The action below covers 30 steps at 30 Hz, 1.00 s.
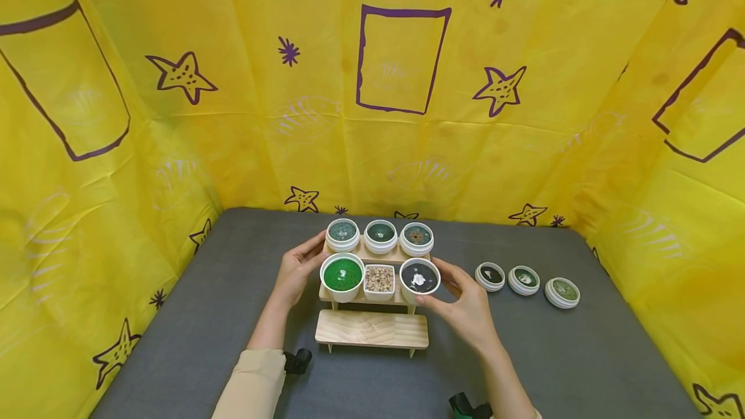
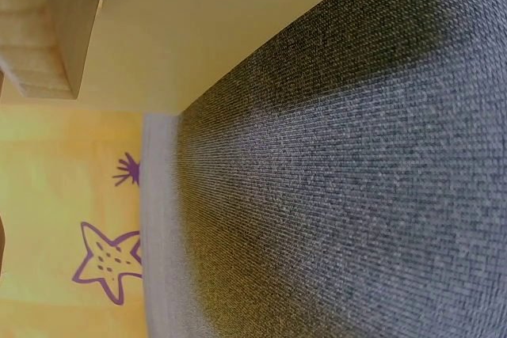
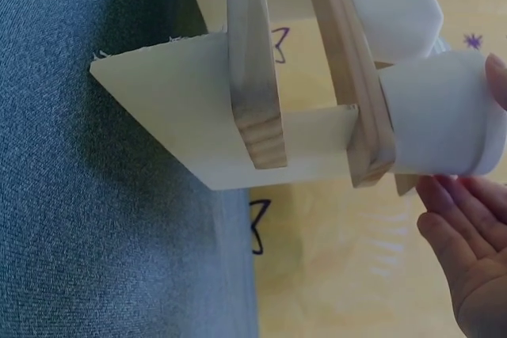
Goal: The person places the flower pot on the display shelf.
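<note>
A tiered wooden stand (image 1: 372,328) stands on the dark table in the head view. On its middle shelf, my right hand (image 1: 465,306) holds a white cup with a dark grey inside (image 1: 420,275), thumb at the front and fingers at the side; the right wrist view shows the fingertips (image 3: 447,195) at its wall. My left hand (image 1: 295,273) grips the left end of the upper shelf, beside a round white cup with a teal inside (image 1: 343,233). Also on the middle shelf are a green-filled white cup (image 1: 343,277) and a square cup of beige bits (image 1: 379,279).
Two more round white cups, one dark green inside (image 1: 381,234) and one teal-brown (image 1: 416,236), share the upper shelf. The lowest shelf (image 1: 372,328) is bare wood. Three small round pots, one with a green top (image 1: 564,291), lie to the right. Yellow cloth (image 1: 244,96) surrounds the table.
</note>
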Motion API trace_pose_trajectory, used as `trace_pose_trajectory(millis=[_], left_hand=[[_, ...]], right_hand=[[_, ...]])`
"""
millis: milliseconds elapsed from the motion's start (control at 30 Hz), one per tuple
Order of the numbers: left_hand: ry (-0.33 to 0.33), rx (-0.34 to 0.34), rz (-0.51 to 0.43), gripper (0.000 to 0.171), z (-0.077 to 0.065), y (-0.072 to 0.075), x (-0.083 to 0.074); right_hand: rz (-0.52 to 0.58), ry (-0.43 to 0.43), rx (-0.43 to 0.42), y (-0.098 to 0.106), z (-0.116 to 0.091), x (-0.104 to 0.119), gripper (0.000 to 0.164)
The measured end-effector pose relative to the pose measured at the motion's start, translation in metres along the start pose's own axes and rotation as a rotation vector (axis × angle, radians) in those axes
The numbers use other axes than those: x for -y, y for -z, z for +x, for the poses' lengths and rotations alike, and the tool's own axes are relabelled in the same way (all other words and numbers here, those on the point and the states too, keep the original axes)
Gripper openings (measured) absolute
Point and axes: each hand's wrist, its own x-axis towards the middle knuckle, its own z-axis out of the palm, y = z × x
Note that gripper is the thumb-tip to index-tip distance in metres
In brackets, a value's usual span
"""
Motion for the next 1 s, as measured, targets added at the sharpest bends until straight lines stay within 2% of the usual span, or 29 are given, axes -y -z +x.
trace_pose_trajectory(millis=[367,733,1000], left_hand=[[-0.014,-0.003,-0.011,0.054,0.000,-0.001,0.001],[-0.002,-0.001,-0.001,0.054,0.000,-0.001,-0.001],[-0.005,-0.003,0.008,0.054,-0.001,0.000,-0.002]], right_hand=[[-0.026,0.000,0.002,0.010,-0.001,-0.002,0.075],[-0.025,0.031,0.010,0.022,-0.003,-0.014,0.076],[-0.046,-0.001,-0.028,0.037,-0.002,-0.024,0.073]])
